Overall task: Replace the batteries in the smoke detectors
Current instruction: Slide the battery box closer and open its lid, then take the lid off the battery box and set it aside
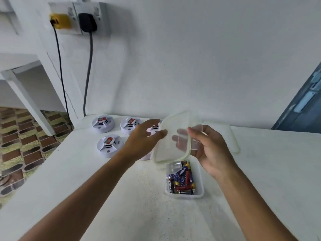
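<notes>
Bench (121,197) surface is white and speckled, set against a white wall. Two forearms reach in from the lower edge of the view.

Right hand (211,150): its grip is grasping a clear plastic lid (172,138) with a pale green rim. The thumb lies over the lid's right edge and the fingers (180,141) show through the plastic from behind. The lid is held tilted in the air, above the far end of the clear container (199,186).

Left hand (144,138): grip released, fingers extended and relaxed. The fingertips reach the lid's left edge; whether they touch it cannot be told because of motion blur.

Container: open, resting on the bench below the lid. It holds loose batteries (181,180) in blue, red and black casings, lying in mixed directions.

Smoke detectors: round white units on the far left part of the bench, each showing a red-and-white label on top. Two stand at the back, detector one (103,124) and detector two (130,125). A third (108,145) stands nearer, in front of the first. A fourth (154,130) is partly hidden behind the left hand.

A second clear lid or tray (224,136) lies flat on the bench beyond the right hand.

On the wall, a yellow plug (60,20) and a black plug (87,21) sit in sockets, with cables hanging down.
</notes>
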The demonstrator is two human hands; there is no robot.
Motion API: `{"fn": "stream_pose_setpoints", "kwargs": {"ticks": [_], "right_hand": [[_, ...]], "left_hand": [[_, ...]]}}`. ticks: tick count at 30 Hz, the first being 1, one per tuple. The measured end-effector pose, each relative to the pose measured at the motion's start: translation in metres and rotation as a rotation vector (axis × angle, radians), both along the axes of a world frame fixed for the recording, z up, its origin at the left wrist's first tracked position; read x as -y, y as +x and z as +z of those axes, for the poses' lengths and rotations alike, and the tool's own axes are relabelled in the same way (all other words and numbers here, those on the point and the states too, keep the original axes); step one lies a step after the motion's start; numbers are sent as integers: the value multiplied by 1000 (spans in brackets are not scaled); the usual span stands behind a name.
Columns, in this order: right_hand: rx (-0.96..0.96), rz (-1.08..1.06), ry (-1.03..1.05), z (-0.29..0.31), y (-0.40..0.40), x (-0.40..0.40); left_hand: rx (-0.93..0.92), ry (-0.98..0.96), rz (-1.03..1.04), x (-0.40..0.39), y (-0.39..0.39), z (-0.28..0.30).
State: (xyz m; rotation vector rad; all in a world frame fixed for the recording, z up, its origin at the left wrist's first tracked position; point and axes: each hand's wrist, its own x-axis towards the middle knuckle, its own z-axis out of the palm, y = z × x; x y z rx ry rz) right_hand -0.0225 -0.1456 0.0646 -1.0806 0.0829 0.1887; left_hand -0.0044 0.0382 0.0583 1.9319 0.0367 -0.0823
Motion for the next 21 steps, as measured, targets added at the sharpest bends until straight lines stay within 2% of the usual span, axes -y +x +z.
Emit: {"fn": "stream_pose_setpoints", "kwargs": {"ticks": [4,6,9,11,12,14,16,19,21], "right_hand": [[124,53,-156,25,12,-32],[105,166,-107,30,14,-42],[51,318,-27,32,18,-48],[54,323,-86,29,19,-46],[99,295,-219,24,19,-43],[294,254,-707,13,14,-30],[443,373,-1159,-4,3,-14],[506,664,-1628,-29,-18,-1],[640,712,-1821,-47,-28,-2]], "left_hand": [[-2,-204,-94,13,-16,26],[42,-255,-88,14,-17,30],[134,-401,87,8,-8,35],[125,-526,223,0,-1,37],[113,-594,269,-5,2,38],[99,-677,310,-14,7,40],[102,-708,318,-23,12,39],[108,-703,329,-32,15,34],[92,-688,327,-35,17,27]]}}
